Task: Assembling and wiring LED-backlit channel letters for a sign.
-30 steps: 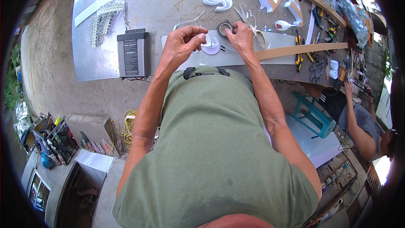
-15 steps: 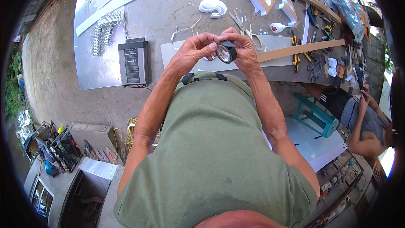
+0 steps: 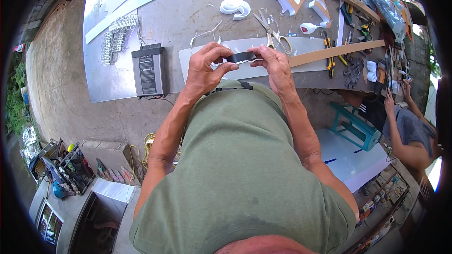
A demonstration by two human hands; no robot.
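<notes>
- The left hand [image 3: 205, 68] and the right hand [image 3: 275, 63] are meeting above the near edge of the tabletop [image 3: 197, 19], both raised in front of the person's chest.
- A roll of black tape [image 3: 242, 57] is sitting between the two hands, turned nearly edge-on to the camera (so it is reading as a flat dark band).
- The left fingers [image 3: 221, 51] are curling together over the left end of the roll, with the thumb pressing up from beneath, so they are clamping on it.
- The right fingers [image 3: 261, 51] are pinching together on the roll's right end; whether a loose end of tape is lying under them I cannot tell.
- Directly under the hands a pale grey flat panel [image 3: 306, 47] is lying on the tabletop, and a long wooden strip [image 3: 336, 51] is running across it toward the right.
- Scissors with pale handles [image 3: 273, 35] are lying just beyond the right hand, blades pointing away from the person.
- A dark grey boxy unit [image 3: 149, 69] is resting on the tabletop to the left of the left hand, well apart from it.
- A white curved piece [image 3: 235, 7] is lying farther back on the tabletop.
- At the far right another person [image 3: 409, 129] is bending toward a clutter of small tools at the tabletop's end.
</notes>
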